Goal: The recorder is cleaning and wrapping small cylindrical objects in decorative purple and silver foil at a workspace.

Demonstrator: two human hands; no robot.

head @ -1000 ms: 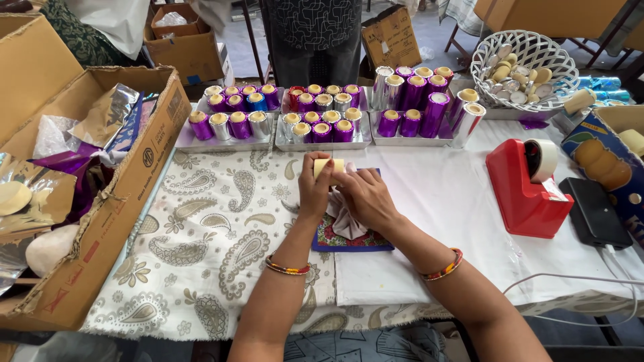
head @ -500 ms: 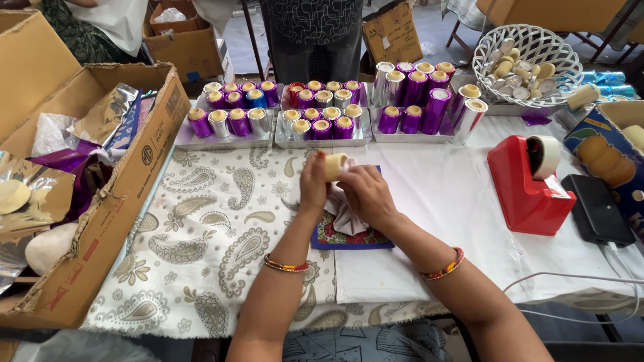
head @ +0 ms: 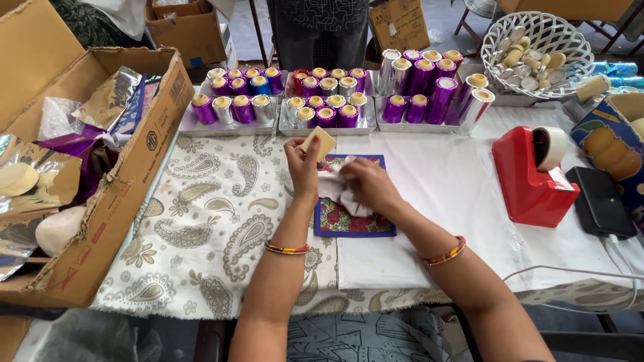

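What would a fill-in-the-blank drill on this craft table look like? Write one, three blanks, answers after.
1. The left hand holds up a small cream ____.
2. The right hand presses a white cloth onto a floral mat edged in ____.
3. The tape dispenser beside the right arm is ____.

Missing words: candle; blue; red
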